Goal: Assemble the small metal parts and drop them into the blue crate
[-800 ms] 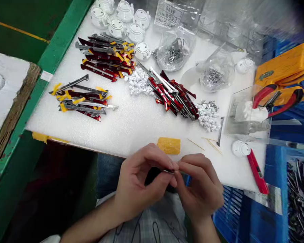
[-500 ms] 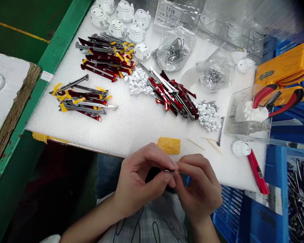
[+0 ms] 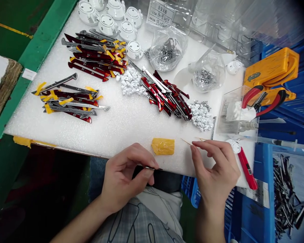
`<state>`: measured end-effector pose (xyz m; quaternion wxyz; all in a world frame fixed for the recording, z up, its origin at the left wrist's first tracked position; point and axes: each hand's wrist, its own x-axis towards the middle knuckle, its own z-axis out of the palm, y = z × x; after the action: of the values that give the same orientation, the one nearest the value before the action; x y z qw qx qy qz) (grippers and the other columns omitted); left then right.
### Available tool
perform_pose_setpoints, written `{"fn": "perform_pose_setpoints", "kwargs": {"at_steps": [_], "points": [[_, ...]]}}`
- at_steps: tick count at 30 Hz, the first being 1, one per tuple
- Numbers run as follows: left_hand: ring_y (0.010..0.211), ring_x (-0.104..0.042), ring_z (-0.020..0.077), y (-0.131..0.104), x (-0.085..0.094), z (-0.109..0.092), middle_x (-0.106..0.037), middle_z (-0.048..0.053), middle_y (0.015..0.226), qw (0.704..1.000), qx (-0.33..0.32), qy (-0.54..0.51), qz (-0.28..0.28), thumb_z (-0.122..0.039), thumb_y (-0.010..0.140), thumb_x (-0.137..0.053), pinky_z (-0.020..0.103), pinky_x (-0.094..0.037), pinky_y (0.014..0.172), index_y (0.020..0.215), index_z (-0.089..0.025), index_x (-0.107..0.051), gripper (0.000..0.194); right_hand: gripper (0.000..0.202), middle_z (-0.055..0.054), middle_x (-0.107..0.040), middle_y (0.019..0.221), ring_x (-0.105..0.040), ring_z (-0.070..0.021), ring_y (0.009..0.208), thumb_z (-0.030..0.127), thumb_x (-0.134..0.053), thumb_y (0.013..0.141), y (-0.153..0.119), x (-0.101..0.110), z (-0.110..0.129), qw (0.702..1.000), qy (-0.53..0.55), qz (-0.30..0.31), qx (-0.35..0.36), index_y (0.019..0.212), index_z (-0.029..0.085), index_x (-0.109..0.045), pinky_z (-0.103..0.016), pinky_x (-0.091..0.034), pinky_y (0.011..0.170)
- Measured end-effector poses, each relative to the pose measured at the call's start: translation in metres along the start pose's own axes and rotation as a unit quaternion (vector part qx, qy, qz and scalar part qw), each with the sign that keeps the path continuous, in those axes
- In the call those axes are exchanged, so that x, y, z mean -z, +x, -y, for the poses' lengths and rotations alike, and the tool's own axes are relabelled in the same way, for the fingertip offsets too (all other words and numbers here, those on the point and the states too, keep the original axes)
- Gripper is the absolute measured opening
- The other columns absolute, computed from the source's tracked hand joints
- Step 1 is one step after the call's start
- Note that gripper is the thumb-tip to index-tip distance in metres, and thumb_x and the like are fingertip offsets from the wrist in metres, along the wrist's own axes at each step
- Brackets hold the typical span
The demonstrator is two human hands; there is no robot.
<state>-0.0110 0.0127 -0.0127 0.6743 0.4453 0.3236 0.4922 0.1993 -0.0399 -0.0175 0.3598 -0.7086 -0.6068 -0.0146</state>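
Between thumb and fingertips my left hand (image 3: 131, 179) pinches a small dark strip (image 3: 152, 168) at the table's front edge. My right hand (image 3: 215, 165) is over the white foam top, thumb and index finger nearly together at the end of a thin yellowish stick (image 3: 186, 141); whether they grip it is too small to tell. A piece of yellow tape (image 3: 163, 146) with clear shiny stuff on it lies between the hands. Beyond it are a pile of red and silver blade pieces (image 3: 167, 94) and a heap of small white parts (image 3: 202, 116).
Taped blade pieces (image 3: 71, 101) lie at the left, white round parts (image 3: 108, 24) at the back. Clear bags (image 3: 168, 50) hold tiny metal parts. At the right are a clear box (image 3: 224, 125) with red-handled pliers, a red tool (image 3: 247, 168) and a blue crate (image 3: 266, 202).
My right hand has left my left hand and moved right, to the thin sticks. My left hand still holds the dark strip. The view has shifted somewhat.
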Motion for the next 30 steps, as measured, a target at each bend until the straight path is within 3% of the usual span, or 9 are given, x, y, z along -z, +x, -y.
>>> {"fn": "perform_pose_setpoints", "kwargs": {"at_steps": [6,11,15,19,23,30], "points": [[0.05,-0.065,0.0057,0.0,-0.002,0.0,-0.073,-0.002,0.08,1.0,0.022,0.008,-0.014,-0.014,0.095,-0.079,0.014,-0.055,0.049,0.084,-0.021,-0.077,0.013,0.006,-0.002,-0.07,0.091,-0.068,-0.0188,0.088,0.022,-0.071,0.102,0.002,0.001,-0.004,0.998,-0.023,0.056,0.01,0.097,0.023,-0.072,-0.033,-0.055,0.078],[0.049,-0.064,0.0064,0.001,-0.004,0.001,-0.072,-0.002,0.079,0.999,0.032,0.014,-0.017,-0.013,0.092,-0.08,0.016,-0.055,0.048,0.082,-0.021,-0.076,0.014,0.002,0.0,-0.069,0.091,-0.067,-0.017,0.08,0.024,-0.067,0.104,0.003,0.006,0.003,0.994,0.067,0.056,-0.06,0.103,0.024,-0.068,-0.031,-0.052,0.072],[0.05,-0.064,0.006,0.001,-0.005,0.001,-0.072,-0.003,0.078,0.999,0.037,0.016,-0.019,-0.009,0.09,-0.078,0.016,-0.055,0.049,0.082,-0.021,-0.075,0.015,0.012,0.001,-0.068,0.086,-0.064,-0.0155,0.076,0.014,-0.063,0.104,0.012,-0.005,0.014,0.986,0.115,0.116,0.029,0.102,0.025,-0.068,-0.029,-0.051,0.067],[0.051,-0.064,0.0059,0.001,-0.004,0.0,-0.071,-0.003,0.08,0.999,0.038,0.01,-0.014,-0.007,0.09,-0.078,0.017,-0.054,0.051,0.083,-0.021,-0.074,0.016,0.017,0.002,-0.062,0.084,-0.059,-0.0144,0.073,0.008,-0.063,0.103,0.018,-0.017,0.018,0.983,0.087,0.107,0.124,0.106,0.025,-0.067,-0.028,-0.049,0.064],[0.052,-0.065,0.006,0.0,-0.004,0.001,-0.071,-0.004,0.082,0.999,0.04,0.004,-0.008,-0.003,0.089,-0.075,0.017,-0.054,0.052,0.084,-0.021,-0.074,0.019,0.019,0.003,-0.055,0.082,-0.055,-0.0152,0.072,0.007,-0.063,0.103,0.017,-0.019,0.016,0.983,0.052,0.096,0.147,0.108,0.025,-0.065,-0.03,-0.047,0.063],[0.05,-0.065,0.0074,0.003,-0.005,-0.001,-0.073,-0.002,0.079,0.999,0.047,0.015,-0.02,-0.004,0.086,-0.074,0.018,-0.054,0.05,0.081,-0.021,-0.074,0.018,0.021,0.002,-0.055,0.085,-0.055,-0.015,0.073,0.005,-0.063,0.102,0.017,-0.019,0.016,0.98,0.052,0.108,0.161,0.109,0.024,-0.064,-0.029,-0.046,0.062]]}}
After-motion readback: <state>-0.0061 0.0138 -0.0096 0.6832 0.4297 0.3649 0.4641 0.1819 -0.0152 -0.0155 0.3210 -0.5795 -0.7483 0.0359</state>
